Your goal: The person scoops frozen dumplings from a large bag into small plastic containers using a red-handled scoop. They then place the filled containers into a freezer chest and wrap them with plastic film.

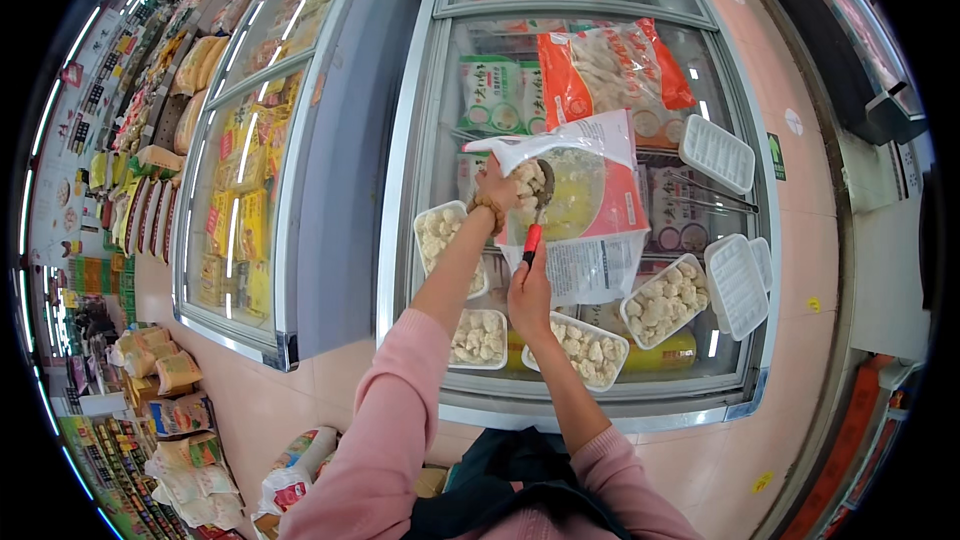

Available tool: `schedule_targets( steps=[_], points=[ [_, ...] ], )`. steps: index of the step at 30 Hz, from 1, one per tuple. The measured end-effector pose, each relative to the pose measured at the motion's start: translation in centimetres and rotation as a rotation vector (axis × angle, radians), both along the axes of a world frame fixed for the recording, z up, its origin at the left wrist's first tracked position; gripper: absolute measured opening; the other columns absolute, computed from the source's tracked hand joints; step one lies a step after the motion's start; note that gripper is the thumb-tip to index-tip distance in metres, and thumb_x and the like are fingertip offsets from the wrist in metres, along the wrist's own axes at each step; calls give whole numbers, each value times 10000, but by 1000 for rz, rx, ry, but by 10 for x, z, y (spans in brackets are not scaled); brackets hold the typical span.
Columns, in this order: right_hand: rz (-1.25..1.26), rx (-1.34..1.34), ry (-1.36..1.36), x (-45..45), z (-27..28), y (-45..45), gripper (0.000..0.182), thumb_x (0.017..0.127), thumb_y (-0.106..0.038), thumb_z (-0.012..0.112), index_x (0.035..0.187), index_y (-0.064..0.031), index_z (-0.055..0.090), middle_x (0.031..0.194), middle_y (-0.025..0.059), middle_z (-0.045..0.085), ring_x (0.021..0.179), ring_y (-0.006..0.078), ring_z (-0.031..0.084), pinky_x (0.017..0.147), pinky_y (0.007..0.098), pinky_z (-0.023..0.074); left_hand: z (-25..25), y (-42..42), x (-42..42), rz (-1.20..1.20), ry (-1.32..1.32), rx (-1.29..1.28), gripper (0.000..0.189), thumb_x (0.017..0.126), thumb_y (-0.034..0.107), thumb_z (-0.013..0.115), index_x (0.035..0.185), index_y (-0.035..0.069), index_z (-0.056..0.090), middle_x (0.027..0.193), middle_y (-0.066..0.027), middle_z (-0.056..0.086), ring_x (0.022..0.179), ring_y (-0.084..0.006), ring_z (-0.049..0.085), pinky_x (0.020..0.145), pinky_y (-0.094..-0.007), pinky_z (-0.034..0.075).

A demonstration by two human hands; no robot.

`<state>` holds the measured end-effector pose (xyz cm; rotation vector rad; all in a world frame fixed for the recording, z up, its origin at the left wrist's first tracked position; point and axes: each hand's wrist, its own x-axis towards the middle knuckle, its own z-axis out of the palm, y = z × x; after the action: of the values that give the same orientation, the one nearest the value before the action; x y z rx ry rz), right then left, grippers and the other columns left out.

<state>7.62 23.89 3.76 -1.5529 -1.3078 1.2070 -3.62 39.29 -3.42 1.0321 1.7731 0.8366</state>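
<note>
My left hand (pixel 495 184) grips the edge of a clear, white and pink plastic bag (pixel 611 187) at its open mouth. Its fingertips are partly hidden by the bag and the food. My right hand (pixel 530 292) holds the red and black handle of a metal ladle (pixel 549 178), whose bowl is at the bag's mouth. Pale lumpy food pieces (pixel 527 184) fill the ladle bowl and sit beside my left hand. White trays of the same pieces stand around my forearms: one tray (pixel 417 236) at left, two nearer me, and another tray (pixel 705 270) at right.
Everything rests on the glass lid of a chest freezer (pixel 739 382). A sealed red and clear food bag (pixel 615 71) lies farther back. Empty white trays (pixel 735 289), another empty tray (pixel 716 154) and metal tongs (pixel 716 199) lie at right. A yellow roll (pixel 664 351) lies near the front.
</note>
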Motion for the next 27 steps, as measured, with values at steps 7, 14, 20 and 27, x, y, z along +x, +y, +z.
schedule_targets(
  steps=[7, 14, 20, 27],
  points=[
    [-141, -458, 715, 21, -12, 10, 388, 898, -182, 421, 1277, -103, 412, 652, 11, 481, 412, 58, 355, 362, 210, 285, -18, -6, -23, -110, 15, 213, 632, 758, 154, 524, 1346, 132, 295, 1236, -222, 416, 1093, -388, 369, 971, -406, 288],
    [-79, -432, 772, 79, 1, 3, 377, 918, -203, 410, 1282, -102, 416, 596, -26, 409, 391, 39, 287, 343, 194, 223, 42, -71, -33, 7, 351, 432, 538, 761, 145, 557, 1249, 5, 377, 1222, -173, 428, 1117, -326, 369, 973, -412, 290],
    [29, -385, 664, 147, 48, -35, 389, 926, -161, 374, 1302, -65, 389, 582, -23, 399, 403, 36, 269, 359, 186, 210, 103, -205, 22, -279, 237, 490, 715, 700, 258, 708, 1260, -5, 349, 1253, -187, 365, 1163, -311, 351, 955, -379, 345],
    [187, -481, 244, 203, 90, -127, 411, 902, -115, 380, 1312, -81, 382, 621, -21, 430, 471, 51, 359, 421, 193, 304, 55, -282, 82, -475, 383, 356, 1188, 502, 425, 805, 1361, -27, 120, 1358, -208, 233, 1256, -364, 240, 1045, -433, 226]
  ],
)
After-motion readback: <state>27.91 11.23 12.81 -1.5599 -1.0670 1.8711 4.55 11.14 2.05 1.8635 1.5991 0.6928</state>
